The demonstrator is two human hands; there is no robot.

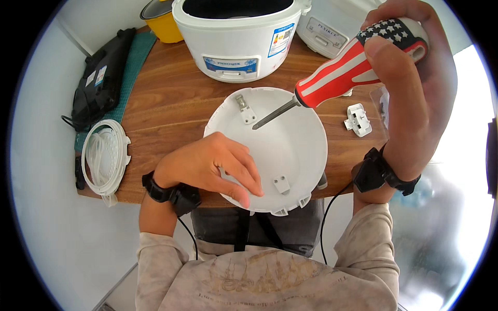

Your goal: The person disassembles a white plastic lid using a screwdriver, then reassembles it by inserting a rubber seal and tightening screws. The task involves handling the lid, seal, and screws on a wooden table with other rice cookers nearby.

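Note:
In my right hand (415, 78) is a large screwdriver (332, 75) with a red, white and dark starred handle. My fingers wrap its handle, and its metal shaft slants down to the left over a white round lid-like shell (295, 135). The tip shows near a small white bracket with a metal piece (246, 110) in the shell's upper left; whether they touch I cannot tell. My left hand (220, 163) reaches over the shell's left near side, thumb and fingers apart, nothing visible between them. A second small white plate with two holes (281, 184) sits near the close rim.
A white rice cooker body (236, 41) stands behind the shell, with another white appliance (324, 33) and a yellow pot (163, 23) beside it. A white ring with tubing (106, 158) and black device (98, 78) lie left. A small white part (358, 120) lies right.

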